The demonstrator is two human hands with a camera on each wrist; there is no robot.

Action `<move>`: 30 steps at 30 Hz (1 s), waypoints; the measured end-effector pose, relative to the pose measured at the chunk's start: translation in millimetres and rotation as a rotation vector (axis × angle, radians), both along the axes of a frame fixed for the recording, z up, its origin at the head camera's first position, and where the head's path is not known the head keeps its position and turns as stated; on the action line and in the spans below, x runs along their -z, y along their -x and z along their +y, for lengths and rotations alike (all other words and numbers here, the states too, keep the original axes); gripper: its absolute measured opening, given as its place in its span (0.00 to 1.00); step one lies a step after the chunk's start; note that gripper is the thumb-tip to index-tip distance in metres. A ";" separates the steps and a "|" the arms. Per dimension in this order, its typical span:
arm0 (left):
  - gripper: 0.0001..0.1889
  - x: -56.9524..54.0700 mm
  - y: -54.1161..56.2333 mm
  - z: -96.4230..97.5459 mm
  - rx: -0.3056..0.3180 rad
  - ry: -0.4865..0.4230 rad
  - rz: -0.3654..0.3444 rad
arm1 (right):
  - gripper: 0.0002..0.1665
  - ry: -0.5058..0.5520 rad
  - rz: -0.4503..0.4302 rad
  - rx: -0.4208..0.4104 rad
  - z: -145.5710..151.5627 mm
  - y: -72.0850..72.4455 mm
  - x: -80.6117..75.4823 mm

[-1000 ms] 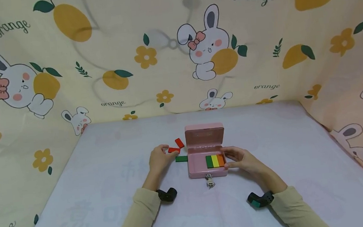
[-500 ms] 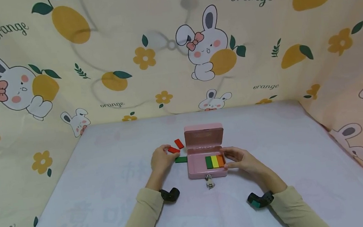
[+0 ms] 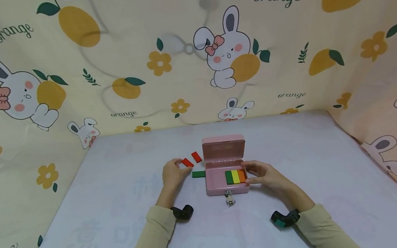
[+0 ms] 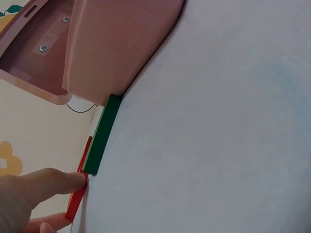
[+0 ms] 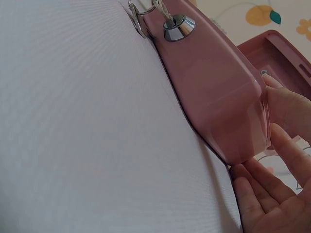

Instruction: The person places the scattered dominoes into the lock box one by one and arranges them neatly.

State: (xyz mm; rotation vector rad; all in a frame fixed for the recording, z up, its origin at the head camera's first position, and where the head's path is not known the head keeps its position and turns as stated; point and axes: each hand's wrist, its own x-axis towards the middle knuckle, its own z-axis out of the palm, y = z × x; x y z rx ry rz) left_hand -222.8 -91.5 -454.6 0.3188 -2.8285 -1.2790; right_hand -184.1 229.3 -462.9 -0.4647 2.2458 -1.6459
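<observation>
My left hand [image 3: 174,176] pinches a red domino-like block [image 3: 187,162] between thumb and finger, left of an open pink cash box [image 3: 215,183]. In the left wrist view, the thumb is on the red block [image 4: 77,198] near the end of a green block [image 4: 103,136]. That green block lies against the box's left side. My right hand [image 3: 267,174] grips the box's right wall, with the thumb at the rim in the right wrist view. Inside the box, a green block [image 3: 229,177], a yellow block [image 3: 235,176] and an orange block [image 3: 241,175] sit side by side toward the right.
Another red block [image 3: 196,157] lies on the white table [image 3: 121,209] beyond the left hand. The box's lid [image 3: 224,148] stands raised at the back. Keys [image 3: 230,200] hang from the front lock [image 5: 180,28]. A patterned cloth [image 3: 175,23] encloses the back and sides.
The red block in my left hand has turned to a steeper slant and shifted slightly left and up. The right hand stays on the box.
</observation>
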 end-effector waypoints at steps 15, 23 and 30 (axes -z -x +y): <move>0.23 0.8 0.9 -4.0 0.020 0.008 0.009 | 0.38 0.008 -0.018 0.009 -0.6 -0.2 -0.8; 0.24 0.0 0.1 -7.7 0.060 -0.048 0.026 | 0.38 0.001 -0.002 0.005 -2.6 -2.0 -3.3; 0.23 -0.1 1.1 -10.3 0.097 -0.069 0.052 | 0.39 0.005 0.002 0.002 -1.2 -1.9 -3.2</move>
